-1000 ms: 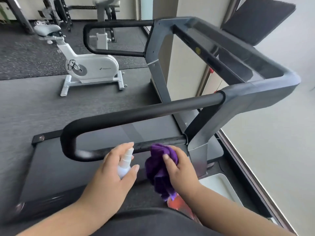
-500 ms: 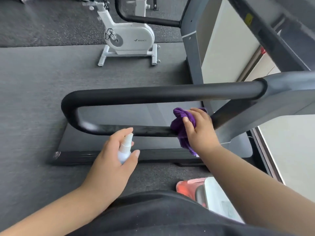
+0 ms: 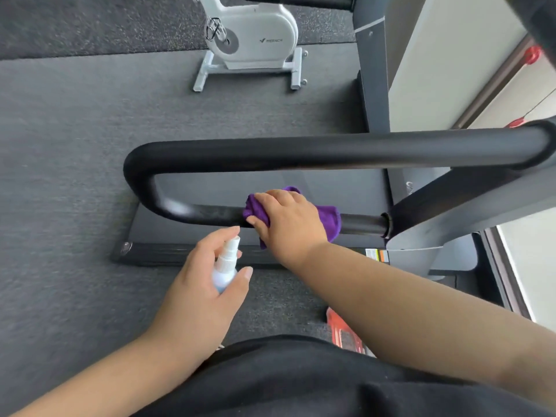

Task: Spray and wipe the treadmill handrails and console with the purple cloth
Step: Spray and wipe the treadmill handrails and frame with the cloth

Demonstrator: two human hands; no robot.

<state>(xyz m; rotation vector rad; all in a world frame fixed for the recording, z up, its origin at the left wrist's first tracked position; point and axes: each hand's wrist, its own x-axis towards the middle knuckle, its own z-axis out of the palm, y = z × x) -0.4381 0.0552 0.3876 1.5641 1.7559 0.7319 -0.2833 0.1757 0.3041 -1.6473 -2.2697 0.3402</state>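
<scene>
The treadmill's black looped handrail [image 3: 331, 153] crosses the middle of the head view, with an upper and a lower bar. My right hand [image 3: 288, 222] grips the purple cloth [image 3: 329, 218] wrapped over the lower bar, near its middle. The lower bar shines wet to the left of the cloth. My left hand [image 3: 204, 284] holds a small white spray bottle [image 3: 225, 263] just below that bar, nozzle pointing up toward it. The console is out of view.
A white exercise bike [image 3: 252, 40] stands on the grey floor mat beyond the rail. The treadmill's grey upright [image 3: 373, 85] rises at right beside a pale wall. A red-orange object [image 3: 343, 329] lies on the floor near my body.
My right hand has slid the cloth along the lower bar, from its right end toward the middle. The camera has tilted downward. The left hand keeps the bottle in much the same place.
</scene>
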